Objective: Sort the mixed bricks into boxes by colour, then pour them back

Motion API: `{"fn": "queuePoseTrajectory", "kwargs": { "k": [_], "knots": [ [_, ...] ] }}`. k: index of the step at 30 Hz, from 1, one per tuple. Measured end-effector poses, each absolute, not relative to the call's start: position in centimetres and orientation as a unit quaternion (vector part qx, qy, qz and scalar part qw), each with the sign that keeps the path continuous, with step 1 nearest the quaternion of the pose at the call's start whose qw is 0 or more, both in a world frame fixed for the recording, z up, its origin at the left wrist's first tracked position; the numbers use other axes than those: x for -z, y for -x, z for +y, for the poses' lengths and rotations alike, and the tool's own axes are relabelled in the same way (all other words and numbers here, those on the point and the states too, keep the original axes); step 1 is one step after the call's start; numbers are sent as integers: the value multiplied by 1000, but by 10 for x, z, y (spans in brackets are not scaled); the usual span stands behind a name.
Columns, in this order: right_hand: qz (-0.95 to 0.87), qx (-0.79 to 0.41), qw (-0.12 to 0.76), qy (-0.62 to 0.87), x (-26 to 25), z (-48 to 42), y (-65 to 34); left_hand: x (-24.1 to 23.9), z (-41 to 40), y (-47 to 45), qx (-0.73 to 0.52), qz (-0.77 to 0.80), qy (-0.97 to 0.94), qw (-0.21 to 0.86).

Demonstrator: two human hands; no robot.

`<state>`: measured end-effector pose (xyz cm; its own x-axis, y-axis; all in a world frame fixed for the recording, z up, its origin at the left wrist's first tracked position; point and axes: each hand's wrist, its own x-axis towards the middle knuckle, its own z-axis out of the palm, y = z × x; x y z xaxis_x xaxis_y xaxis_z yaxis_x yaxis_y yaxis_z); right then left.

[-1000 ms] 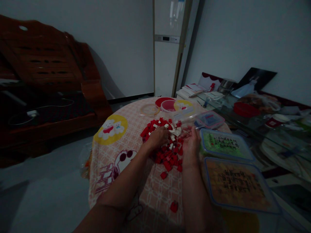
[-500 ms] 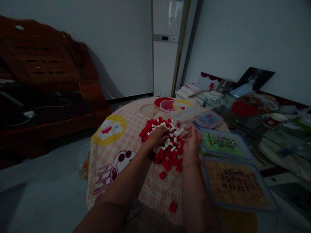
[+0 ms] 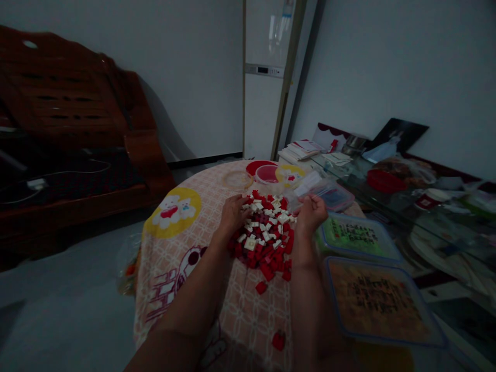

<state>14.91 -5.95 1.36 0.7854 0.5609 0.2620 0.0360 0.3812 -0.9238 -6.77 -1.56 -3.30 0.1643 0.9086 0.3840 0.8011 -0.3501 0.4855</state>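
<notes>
A heap of red building bricks (image 3: 267,271) with white building bricks (image 3: 250,243) strewn over it lies on the patterned tablecloth (image 3: 248,315). At the heap's left edge is my left hand (image 3: 232,213), its fingers apart and reaching onto the bricks; the fingertips are partly hidden. My right hand (image 3: 313,212) is raised at the right edge of the heap with its fingers curled closed. Whatever it may hold is too dark and small to make out. Single red bricks (image 3: 278,340) lie nearer to me, apart from the heap.
Right of my right forearm stand a lidded box with green contents (image 3: 358,235) and a lidded box with orange-brown contents (image 3: 382,299). Behind the heap are a clear plastic box (image 3: 333,195), a pink round tub (image 3: 267,174) and a round lid (image 3: 237,181). A cluttered glass table (image 3: 406,206) adjoins on the right.
My left hand has moved left from the middle of the heap to its edge, uncovering white bricks. My right hand's fingers have curled in. The view has tilted slightly up.
</notes>
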Motion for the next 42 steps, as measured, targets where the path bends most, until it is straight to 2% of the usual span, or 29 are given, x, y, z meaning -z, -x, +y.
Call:
{"fn": "queuePoseTrajectory", "kwargs": {
  "k": [3, 8, 15, 19, 25, 29, 35, 42],
  "knots": [
    [-320, -84, 724, 605, -31, -36, -154, 45, -12, 76, -310, 583, -744, 105],
    [-390, 46, 558, 731, -68, 5, -167, 59, -10, 76, -324, 577, -737, 135],
    [-465, 74, 437, 766, -83, 59, -189, 61, -12, 76, -317, 572, -743, 144],
    [-488, 58, 412, 767, -82, 80, -196, 60, -15, 73, -314, 583, -736, 140],
    [-472, 60, 431, 767, -82, 101, -202, 57, -20, 70, -316, 580, -740, 128],
    [-488, 66, 382, 782, -76, 108, -206, 50, -24, 67, -300, 583, -744, 132],
    [-550, -10, 324, 770, -54, 99, -198, 48, -24, 66, -299, 581, -746, 128],
    [-517, 60, 339, 783, -59, 67, -223, 50, -22, 68, -307, 575, -748, 129]
  ]
}}
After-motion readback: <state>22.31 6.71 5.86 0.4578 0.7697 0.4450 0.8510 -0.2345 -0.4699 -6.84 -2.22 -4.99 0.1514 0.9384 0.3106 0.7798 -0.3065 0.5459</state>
